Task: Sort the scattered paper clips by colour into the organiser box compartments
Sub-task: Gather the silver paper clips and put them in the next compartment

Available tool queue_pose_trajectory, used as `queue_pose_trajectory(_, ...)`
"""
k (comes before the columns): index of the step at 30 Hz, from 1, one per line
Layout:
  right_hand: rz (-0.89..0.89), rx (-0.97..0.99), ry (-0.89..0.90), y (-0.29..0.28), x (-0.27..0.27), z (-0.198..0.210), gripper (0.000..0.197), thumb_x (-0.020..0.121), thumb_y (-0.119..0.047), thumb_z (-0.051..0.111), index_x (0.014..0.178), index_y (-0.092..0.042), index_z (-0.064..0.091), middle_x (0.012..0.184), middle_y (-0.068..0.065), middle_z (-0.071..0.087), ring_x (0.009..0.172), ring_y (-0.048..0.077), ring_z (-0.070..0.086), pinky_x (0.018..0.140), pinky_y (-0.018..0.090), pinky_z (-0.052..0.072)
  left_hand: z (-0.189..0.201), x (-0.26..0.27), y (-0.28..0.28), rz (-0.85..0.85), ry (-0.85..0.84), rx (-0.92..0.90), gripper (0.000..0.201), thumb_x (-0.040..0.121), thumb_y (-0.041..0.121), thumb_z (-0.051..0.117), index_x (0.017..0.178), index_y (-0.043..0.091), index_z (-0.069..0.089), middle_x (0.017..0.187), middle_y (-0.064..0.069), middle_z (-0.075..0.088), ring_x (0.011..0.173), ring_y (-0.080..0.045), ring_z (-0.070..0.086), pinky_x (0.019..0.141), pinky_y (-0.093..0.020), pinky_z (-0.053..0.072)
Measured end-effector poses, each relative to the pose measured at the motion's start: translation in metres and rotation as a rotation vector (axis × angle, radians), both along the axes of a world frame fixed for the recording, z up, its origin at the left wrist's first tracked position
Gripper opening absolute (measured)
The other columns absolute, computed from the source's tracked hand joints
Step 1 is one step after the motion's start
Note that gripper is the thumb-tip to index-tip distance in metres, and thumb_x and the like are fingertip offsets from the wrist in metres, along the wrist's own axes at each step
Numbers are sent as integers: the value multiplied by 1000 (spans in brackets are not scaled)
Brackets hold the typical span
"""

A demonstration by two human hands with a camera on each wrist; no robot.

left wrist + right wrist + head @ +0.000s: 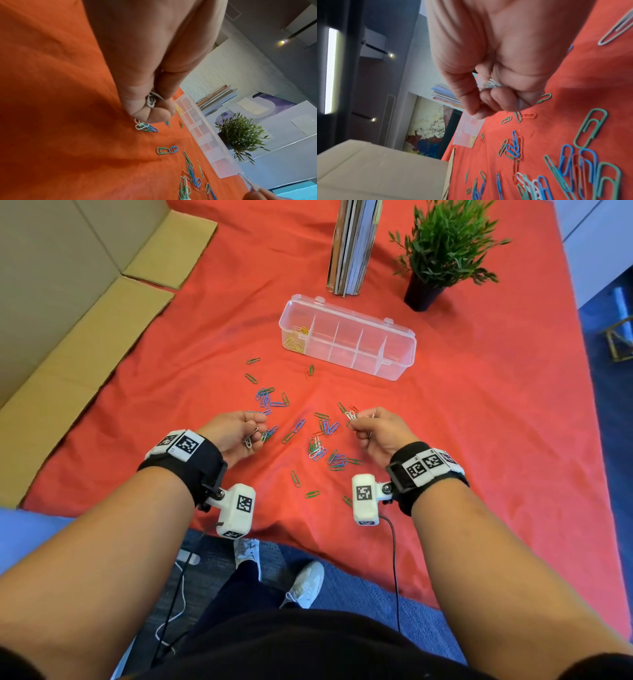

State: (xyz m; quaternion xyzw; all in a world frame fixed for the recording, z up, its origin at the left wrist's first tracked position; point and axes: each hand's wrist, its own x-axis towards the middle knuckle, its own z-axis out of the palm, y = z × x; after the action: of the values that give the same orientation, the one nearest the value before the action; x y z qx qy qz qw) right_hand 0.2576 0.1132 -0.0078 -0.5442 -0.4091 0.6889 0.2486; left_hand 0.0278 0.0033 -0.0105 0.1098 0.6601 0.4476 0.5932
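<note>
White paper clips [350,415] pinched in both right hand [376,429] and left hand [233,430]; organiser box [397,364] far ahead, nearer right.

Organiser box [347,337] on tablecloth [479,405], far side of centre; some clips [297,338] in its leftmost compartment. Books [352,244] upright behind box, plant [442,251] to their right. Cardboard [68,320] along left edge. Scattered clips [322,440] on cloth before box, between left hand [236,433] and right hand [376,431]
</note>
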Motion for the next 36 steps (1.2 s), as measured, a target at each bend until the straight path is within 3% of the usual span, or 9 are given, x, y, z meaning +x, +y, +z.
queue_pose_trajectory(3, -18, -139, 169, 0, 7, 2, 30, 84, 9, 46, 98, -14, 58, 60, 4, 55, 43, 7, 41, 40, 17, 33, 3, 2, 2, -10, -39, -14, 30, 97, 3, 33, 89, 18, 57, 77, 0, 55, 48, -4, 49, 45, -15, 46)
queue_pose_trajectory(6, -20, -227, 262, -1, 12, 4, 25, 87, -1, 39, 93, -10, 62, 59, 1, 55, 46, 9, 43, 43, 18, 36, -1, 7, 5, -2, -3, -32, 22, 97, 27, 42, 81, 21, 57, 63, 5, 45, 42, -3, 45, 42, -13, 39)
queue_pose_trajectory(10, -47, -362, 320, 1, 13, 9, 24, 88, -19, 39, 73, -11, 55, 57, 2, 57, 50, 14, 52, 47, 20, 46, -18, -2, 4, -203, 620, -116, 25, 84, 40, 60, 70, 19, 60, 65, -3, 53, 53, -19, 48, 56, -26, 40)
queue_pose_trajectory(16, 145, -122, -85, -2, -8, -1, 20, 88, -5, 48, 77, -16, 61, 57, -3, 48, 47, 6, 47, 39, 15, 41, -20, 6, -1, -439, 1044, -171, 16, 74, 29, 72, 80, 14, 71, 85, -10, 72, 84, -28, 66, 71, -30, 45)
queue_pose_trajectory(19, 410, 232, -519, -10, -24, -13, 13, 83, -12, 59, 74, -21, 62, 70, -4, 57, 64, 11, 51, 55, 20, 47, -23, 12, 2, -478, 1118, -150, 12, 74, 22, 69, 82, 13, 71, 87, -12, 72, 87, -29, 66, 75, -30, 46)
queue_pose_trajectory(22, 592, 506, -805, -20, -35, -25, 19, 79, -15, 60, 97, -17, 64, 100, 4, 63, 92, 22, 58, 84, 27, 45, -23, 12, 4, -497, 1132, -139, 11, 77, 17, 63, 83, 10, 70, 89, -15, 71, 89, -32, 65, 77, -33, 47)
queue_pose_trajectory(27, 650, 612, -942, -20, -31, -36, 19, 82, -14, 57, 100, -7, 58, 117, 17, 47, 98, 34, 58, 91, 36, 48, -22, 4, 5, -393, 1050, -74, 17, 82, 15, 58, 98, 10, 63, 88, -13, 67, 87, -30, 63, 74, -32, 43)
queue_pose_trajectory(32, 585, 475, -866, 4, -13, -25, 14, 80, -14, 56, 67, -19, 59, 82, 7, 65, 80, 24, 61, 76, 31, 48, -13, 9, 15, -354, 719, 27, 23, 86, 12, 57, 108, 19, 62, 68, 3, 55, 61, -11, 51, 61, -24, 39)
queue_pose_trajectory(36, 273, 255, -568, 15, 0, -19, 26, 82, -8, 58, 60, -21, 54, 59, 0, 51, 51, 12, 48, 53, 25, 43, -5, 26, 24, -386, 546, 20, 15, 82, 8, 58, 81, 23, 62, 67, 3, 60, 50, -4, 51, 55, -22, 37)
